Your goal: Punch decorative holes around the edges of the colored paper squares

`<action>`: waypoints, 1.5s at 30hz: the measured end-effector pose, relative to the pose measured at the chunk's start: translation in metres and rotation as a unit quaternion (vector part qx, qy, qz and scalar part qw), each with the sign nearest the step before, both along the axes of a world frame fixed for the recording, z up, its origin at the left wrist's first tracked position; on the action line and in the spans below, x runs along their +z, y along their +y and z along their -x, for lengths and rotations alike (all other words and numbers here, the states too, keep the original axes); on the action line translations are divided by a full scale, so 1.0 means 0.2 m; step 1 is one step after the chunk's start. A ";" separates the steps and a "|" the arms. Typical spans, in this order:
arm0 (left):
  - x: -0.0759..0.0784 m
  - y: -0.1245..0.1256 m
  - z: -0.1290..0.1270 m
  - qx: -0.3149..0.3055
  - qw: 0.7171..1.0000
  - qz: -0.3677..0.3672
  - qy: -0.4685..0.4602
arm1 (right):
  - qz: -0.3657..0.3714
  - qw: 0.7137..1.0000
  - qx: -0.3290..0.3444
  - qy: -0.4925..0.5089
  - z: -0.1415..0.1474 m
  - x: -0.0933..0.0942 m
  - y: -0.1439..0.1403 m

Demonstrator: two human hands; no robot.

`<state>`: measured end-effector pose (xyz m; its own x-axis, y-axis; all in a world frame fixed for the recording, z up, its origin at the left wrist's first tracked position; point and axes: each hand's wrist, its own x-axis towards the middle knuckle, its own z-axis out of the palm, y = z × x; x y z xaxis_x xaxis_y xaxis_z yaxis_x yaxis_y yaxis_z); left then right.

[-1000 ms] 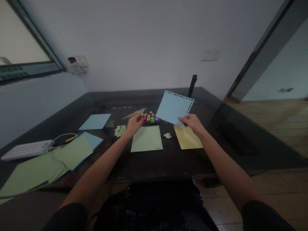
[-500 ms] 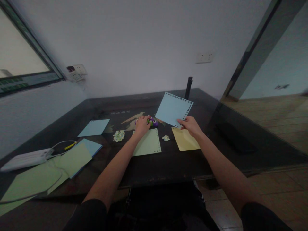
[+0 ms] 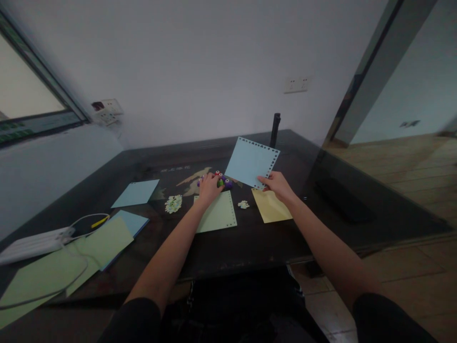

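My right hand [image 3: 276, 185] pinches the lower right corner of a light blue sheet of paper [image 3: 250, 162], held tilted above the table. Small dark punched shapes run along its top and right edges. My left hand [image 3: 210, 188] reaches over a cluster of small purple, green and red craft punches [image 3: 227, 183], thumb and fingers apart around them; its fingertips are partly hidden. Below that hand lies a pale green sheet [image 3: 217, 214] with holes along its right edge. A yellow sheet [image 3: 269, 207] lies under my right hand.
Heaps of paper cut-outs, one larger [image 3: 173, 204] and one small [image 3: 243, 205], lie on the dark table [image 3: 228, 252]. At left are a blue sheet [image 3: 135, 193], stacked green sheets [image 3: 46, 274], a white power strip [image 3: 34, 243] with a cable. A black upright object [image 3: 274, 129] stands behind.
The camera view has shifted slightly, moving most things a little to the left in the picture. My right hand still holds the blue sheet; my left hand stays over the punches.
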<state>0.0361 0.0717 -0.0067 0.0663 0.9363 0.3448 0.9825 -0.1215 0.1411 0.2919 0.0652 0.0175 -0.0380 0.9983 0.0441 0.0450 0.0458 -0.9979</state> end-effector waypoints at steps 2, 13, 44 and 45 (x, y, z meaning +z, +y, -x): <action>-0.01 -0.01 0.00 -0.009 1.000 0.000 -0.002 | -0.001 1.000 -0.001 0.002 0.00 0.01 0.00; 0.06 -0.03 0.01 -0.058 0.983 -0.043 -0.170 | 0.008 0.999 0.039 0.035 0.00 0.02 -0.03; 0.08 -0.36 -0.31 -0.156 0.514 0.255 -0.804 | -0.080 0.996 0.003 0.039 0.16 -0.03 -0.11; 0.08 -0.36 -0.31 -0.158 0.513 0.253 -0.805 | -0.080 0.996 0.003 0.038 0.16 -0.03 -0.11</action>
